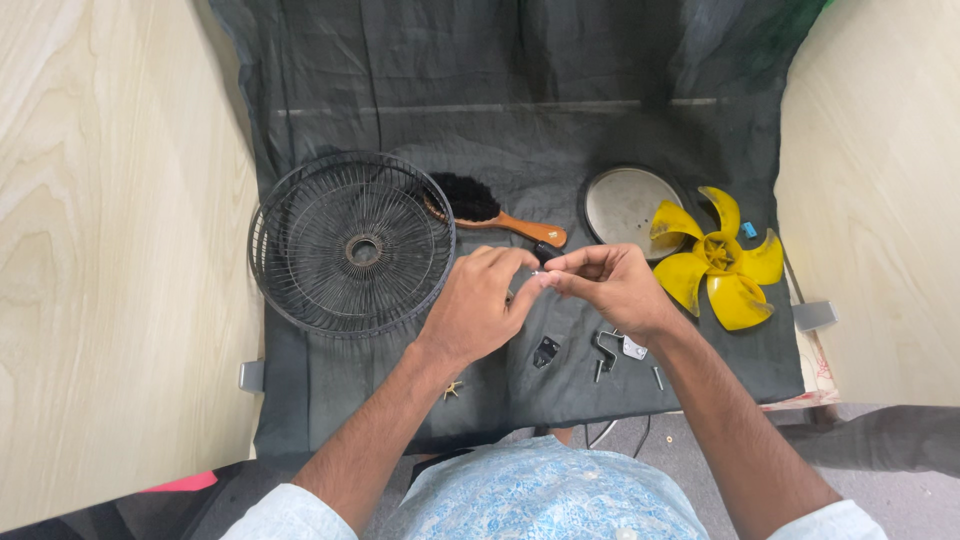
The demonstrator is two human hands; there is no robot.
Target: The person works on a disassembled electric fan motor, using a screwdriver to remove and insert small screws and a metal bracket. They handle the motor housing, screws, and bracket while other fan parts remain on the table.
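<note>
My left hand (478,305) and my right hand (610,285) meet over the middle of a dark cloth (500,130). Their fingertips pinch a tiny metal part (538,273) between them; it is too small to tell what it is. Just beyond the hands lies a wooden-handled brush (480,205) with black bristles. A black wire fan grille (350,245) lies flat to the left of my left hand. A yellow fan blade (720,260) rests to the right of my right hand.
A round grey metal disc (622,205) sits behind the yellow blade. Small black brackets and screws (600,350) lie on the cloth below my hands. Pale wooden panels (110,230) flank the cloth on both sides.
</note>
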